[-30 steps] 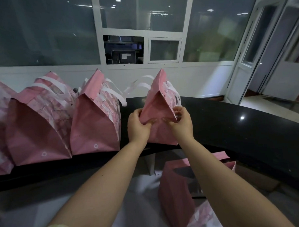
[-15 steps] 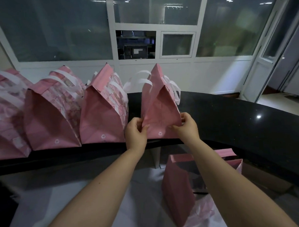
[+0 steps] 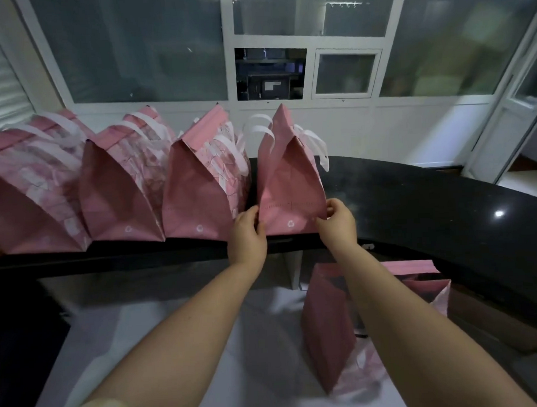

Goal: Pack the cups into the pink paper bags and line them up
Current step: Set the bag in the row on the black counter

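Observation:
A row of pink paper bags with white handles stands on the black counter (image 3: 430,208). The rightmost bag (image 3: 287,178) stands upright, close against its neighbour (image 3: 199,188). My left hand (image 3: 247,235) grips that rightmost bag's lower left edge. My right hand (image 3: 337,222) pinches its lower right edge. Further left stand two more bags (image 3: 119,191) (image 3: 27,195). An open pink bag (image 3: 331,329) stands on the white table below, partly behind my right forearm. No cups show; the bags hide their contents.
A white table (image 3: 181,345) lies below the counter's front edge. Windows and a white wall (image 3: 381,130) run behind the counter. The counter curves away to the right, and a door frame (image 3: 504,125) stands at far right.
The bag in my hands came down from a tilted, lifted pose and now stands on the counter beside the row. My hands slid from its middle to its lower edges.

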Available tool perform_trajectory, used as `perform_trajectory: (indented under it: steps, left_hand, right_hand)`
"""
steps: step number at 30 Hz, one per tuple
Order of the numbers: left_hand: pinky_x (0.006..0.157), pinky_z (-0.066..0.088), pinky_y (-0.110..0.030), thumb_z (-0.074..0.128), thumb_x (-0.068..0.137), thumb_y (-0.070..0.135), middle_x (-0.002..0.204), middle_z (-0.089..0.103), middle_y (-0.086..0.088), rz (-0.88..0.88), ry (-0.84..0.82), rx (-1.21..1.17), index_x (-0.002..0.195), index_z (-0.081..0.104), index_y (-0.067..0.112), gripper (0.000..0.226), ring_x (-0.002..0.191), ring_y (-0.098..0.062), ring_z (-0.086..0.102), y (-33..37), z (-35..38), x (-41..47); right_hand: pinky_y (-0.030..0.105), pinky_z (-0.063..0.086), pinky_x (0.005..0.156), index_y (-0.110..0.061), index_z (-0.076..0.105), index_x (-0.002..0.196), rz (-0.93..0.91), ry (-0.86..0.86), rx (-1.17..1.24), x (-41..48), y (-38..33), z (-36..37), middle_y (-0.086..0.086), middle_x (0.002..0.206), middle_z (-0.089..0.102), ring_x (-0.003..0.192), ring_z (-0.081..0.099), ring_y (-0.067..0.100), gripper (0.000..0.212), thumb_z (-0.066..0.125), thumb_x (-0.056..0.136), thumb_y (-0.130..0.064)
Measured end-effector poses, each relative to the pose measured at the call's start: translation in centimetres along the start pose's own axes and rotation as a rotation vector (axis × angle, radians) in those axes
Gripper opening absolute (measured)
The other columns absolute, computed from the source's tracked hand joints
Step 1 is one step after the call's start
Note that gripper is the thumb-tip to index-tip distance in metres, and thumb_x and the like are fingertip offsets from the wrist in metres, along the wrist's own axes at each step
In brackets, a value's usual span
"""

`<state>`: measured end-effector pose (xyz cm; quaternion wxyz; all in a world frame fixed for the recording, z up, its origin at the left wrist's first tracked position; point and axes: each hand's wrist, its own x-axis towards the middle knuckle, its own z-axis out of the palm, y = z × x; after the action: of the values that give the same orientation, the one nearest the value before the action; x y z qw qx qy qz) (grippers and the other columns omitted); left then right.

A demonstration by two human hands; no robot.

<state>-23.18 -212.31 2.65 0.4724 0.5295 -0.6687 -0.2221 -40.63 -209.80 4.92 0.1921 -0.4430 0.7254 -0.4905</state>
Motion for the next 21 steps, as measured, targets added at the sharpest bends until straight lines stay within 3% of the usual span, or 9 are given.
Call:
perform_trajectory:
  steps: [4,8,11,16,21]
  left_hand:
    - [0.097,0.048,-0.039,0.053,0.094,0.003,0.132,0.054,-0.012,0.06,-0.026,0.057,0.144,0.046,0.011,0.051,0.115,-0.026,0.056,1.1,-0.8,-1.3]
    - [0.094,0.049,-0.04,0.057,0.091,0.003,0.136,0.049,-0.007,0.107,-0.024,0.09,0.142,0.046,0.014,0.054,0.119,-0.025,0.052,2.1,-1.6,-3.3]
    - [0.091,0.048,-0.041,0.064,0.087,0.01,0.126,0.054,-0.007,0.265,-0.025,0.238,0.133,0.054,0.013,0.047,0.118,-0.029,0.048,3.3,-3.1,-3.7]
    - [0.099,0.038,-0.042,0.063,0.088,0.03,0.124,0.057,-0.003,0.588,-0.092,0.421,0.132,0.056,0.02,0.045,0.117,-0.027,0.049,6.2,-6.6,-3.0]
    - [0.094,0.034,-0.043,0.063,0.084,0.037,0.12,0.06,-0.005,0.865,-0.115,0.509,0.121,0.065,0.022,0.041,0.112,-0.03,0.051,7.6,-10.0,-3.5]
  right_hand:
    - [0.023,0.043,0.056,-0.026,0.057,0.109,-0.04,-0.07,-0.046,-1.3,0.2,-0.7,-0.014,0.087,0.06,0.079,0.061,0.01,0.033,0.065,0.08,-0.014]
    - [0.041,0.055,0.08,-0.03,0.047,0.125,-0.145,-0.064,-0.087,-3.7,-0.4,-1.3,-0.001,0.114,0.06,0.101,0.06,0.022,0.05,0.061,0.079,-0.015]
    - [0.042,0.051,0.088,-0.03,0.042,0.134,-0.236,-0.024,-0.195,-5.4,-1.8,-2.4,0.001,0.131,0.052,0.115,0.052,0.021,0.06,0.062,0.08,-0.012]
    - [0.035,0.046,0.088,-0.023,0.057,0.125,-0.378,0.008,-0.403,-9.1,-6.2,-5.6,-0.001,0.125,0.055,0.118,0.049,0.022,0.043,0.068,0.085,-0.013]
    - [0.038,0.04,0.098,-0.021,0.062,0.121,-0.433,0.122,-0.686,-15.1,-8.8,-9.4,0.0,0.127,0.057,0.121,0.043,0.025,0.035,0.067,0.087,-0.019]
